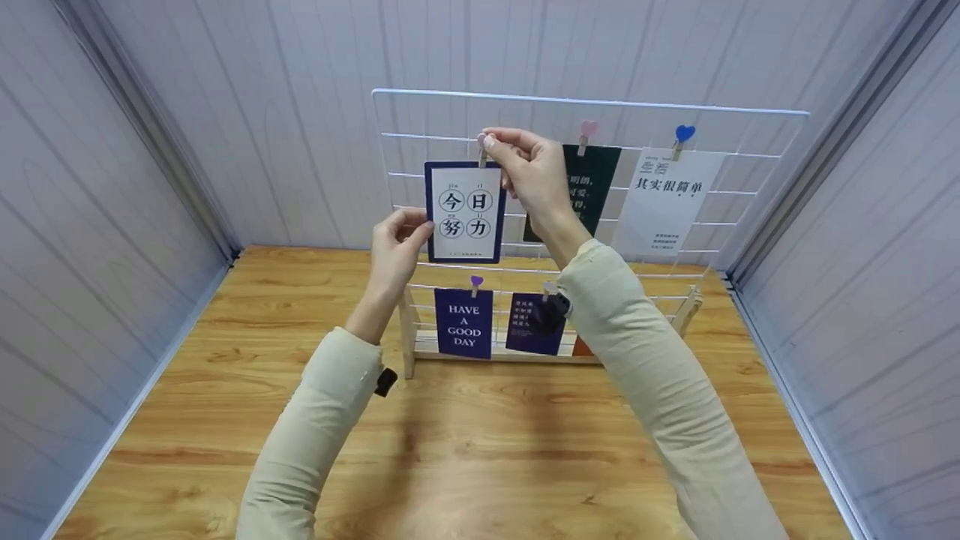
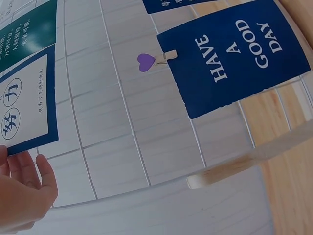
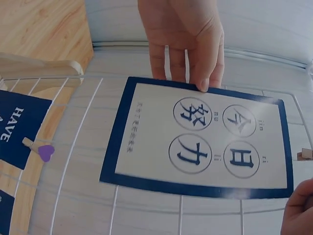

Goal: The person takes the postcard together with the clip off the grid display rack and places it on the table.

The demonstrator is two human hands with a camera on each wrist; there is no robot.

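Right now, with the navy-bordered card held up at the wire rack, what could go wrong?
The navy-bordered card could drop if the left grip lets go: whether the clip has caught it is unclear. The clip is off-center along the top, so the card might hang crooked. The right grip overlaps the dark green card in the head view, so it may brush that card.
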